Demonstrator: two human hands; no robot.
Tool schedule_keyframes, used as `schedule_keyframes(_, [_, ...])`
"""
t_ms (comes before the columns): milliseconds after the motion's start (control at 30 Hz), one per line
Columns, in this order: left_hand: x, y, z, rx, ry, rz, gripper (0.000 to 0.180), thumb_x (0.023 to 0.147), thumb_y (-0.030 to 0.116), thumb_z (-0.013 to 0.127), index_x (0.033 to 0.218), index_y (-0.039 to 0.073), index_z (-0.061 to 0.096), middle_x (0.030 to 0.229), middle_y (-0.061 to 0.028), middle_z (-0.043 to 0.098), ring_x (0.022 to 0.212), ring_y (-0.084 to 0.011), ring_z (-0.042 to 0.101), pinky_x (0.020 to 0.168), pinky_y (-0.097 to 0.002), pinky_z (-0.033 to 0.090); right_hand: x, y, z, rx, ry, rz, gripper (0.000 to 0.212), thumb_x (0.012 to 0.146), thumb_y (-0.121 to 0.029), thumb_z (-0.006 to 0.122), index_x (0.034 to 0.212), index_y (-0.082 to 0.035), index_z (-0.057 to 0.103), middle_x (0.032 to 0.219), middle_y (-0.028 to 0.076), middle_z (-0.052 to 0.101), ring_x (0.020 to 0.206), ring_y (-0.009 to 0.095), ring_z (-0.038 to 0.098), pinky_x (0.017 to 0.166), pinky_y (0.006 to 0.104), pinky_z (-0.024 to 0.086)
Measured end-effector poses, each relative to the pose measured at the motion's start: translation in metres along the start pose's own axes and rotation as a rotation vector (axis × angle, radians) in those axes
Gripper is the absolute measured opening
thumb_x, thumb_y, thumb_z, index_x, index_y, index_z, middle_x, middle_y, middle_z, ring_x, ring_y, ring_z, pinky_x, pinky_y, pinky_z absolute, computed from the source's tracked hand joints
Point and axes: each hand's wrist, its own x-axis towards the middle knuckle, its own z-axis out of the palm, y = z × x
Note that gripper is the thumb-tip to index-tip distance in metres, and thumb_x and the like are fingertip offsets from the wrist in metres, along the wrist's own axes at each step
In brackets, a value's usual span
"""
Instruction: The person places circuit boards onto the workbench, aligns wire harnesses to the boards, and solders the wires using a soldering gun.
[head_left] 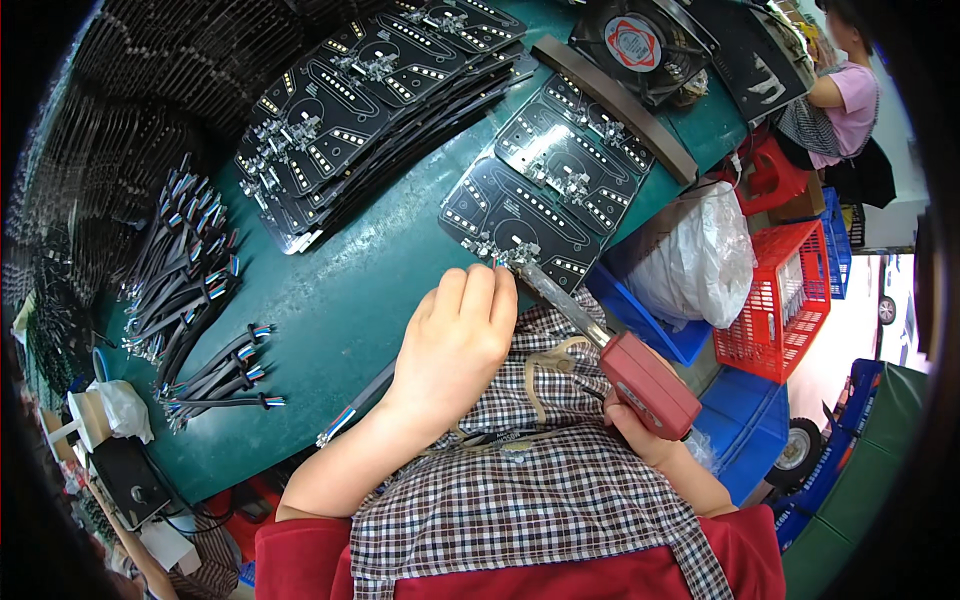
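Green counter [345,300], black board panel [505,210] lying flat on it just short of a dark bar [620,110], glare washing out part of its upper face. Left hand [460,325] is at the panel's near edge, knuckles up, fingers closed together and pinching the end of a black cable [358,402]. Thumb is hidden under the hand, so the exact grip can't be read. Cable's middle is covered by hand and wrist; its other end sticks out left of the forearm, coloured wires showing. Right hand [632,425] is wrapped around the red soldering tool [648,385]; most of its fingers are behind the housing. Tool's metal barrel slants up to the connectors on the panel's near edge, right by the left fingertips. Tip contact: can't tell, too small and crowded there. Stacked boards [340,110] sit left of the panel, lower layers blending together. Cable bundle [185,275] on the left side of the counter, individual leads tangled and hard to separate. Fan [640,45] beyond the bar, cut by the top edge. Co-worker [850,100] top right, partly cropped.
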Motion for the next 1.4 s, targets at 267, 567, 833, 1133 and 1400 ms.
schedule_keyframes(267, [-0.001,0.001,0.004,0.089,0.022,0.023,0.038,0.066,0.006,0.058,0.104,-0.001,0.059,0.081,-0.006,0.048,0.072,-0.0187,0.049,0.059,-0.0274,0.045,-0.006,0.01,-0.001,0.459,0.085,-0.038,0.069,0.081,-0.023,0.069,0.133,0.007,0.034,0.105,0.015,0.062,0.064,0.014,0.059,0.057,0.0257,0.048])
schedule_keyframes(567, [-0.028,-0.013,-0.037,0.019,0.061,-0.132,0.035,0.074,0.011,0.06,0.108,0.005,0.057,0.102,-0.0101,0.056,0.094,-0.0254,0.054,0.081,-0.0369,0.042,0.009,0.017,0.005,0.381,0.294,-0.306,0.053,0.088,-0.032,0.056,0.121,0.006,0.04,0.109,0.018,0.053,0.059,0.015,0.053,0.056,0.0256,0.043])
schedule_keyframes(833, [-0.116,-0.085,-0.088,0.25,0.037,-0.728,0.037,0.073,0.011,0.068,0.108,0.006,0.058,0.103,-0.0094,0.059,0.097,-0.0273,0.053,0.087,-0.0387,0.038,0.023,0.017,-0.004,0.38,0.283,-0.277,0.047,0.089,-0.028,0.053,0.117,0.007,0.04,0.108,0.019,0.052,0.059,0.016,0.054,0.052,0.0242,0.04])
schedule_keyframes(1133, [-0.108,-0.104,-0.062,0.36,0.055,-0.556,0.018,0.075,0.004,0.059,0.093,0.005,0.06,0.086,-0.0089,0.058,0.082,-0.0287,0.057,0.074,-0.0386,0.043,0.022,0.014,-0.008,0.432,0.263,-0.279,0.048,0.088,-0.027,0.058,0.119,0.006,0.04,0.109,0.02,0.052,0.06,0.017,0.055,0.051,0.0264,0.045])
schedule_keyframes(1400, [-0.1,-0.152,-0.099,-0.056,0.552,-0.63,0.016,0.094,0.0,0.043,0.101,-0.003,0.057,0.089,-0.0059,0.055,0.079,-0.0119,0.052,0.073,-0.0229,0.042,0.025,0.023,-0.015,0.404,0.292,-0.273,0.049,0.089,-0.03,0.054,0.119,0.006,0.04,0.107,0.019,0.052,0.058,0.016,0.053,0.052,0.0249,0.042])
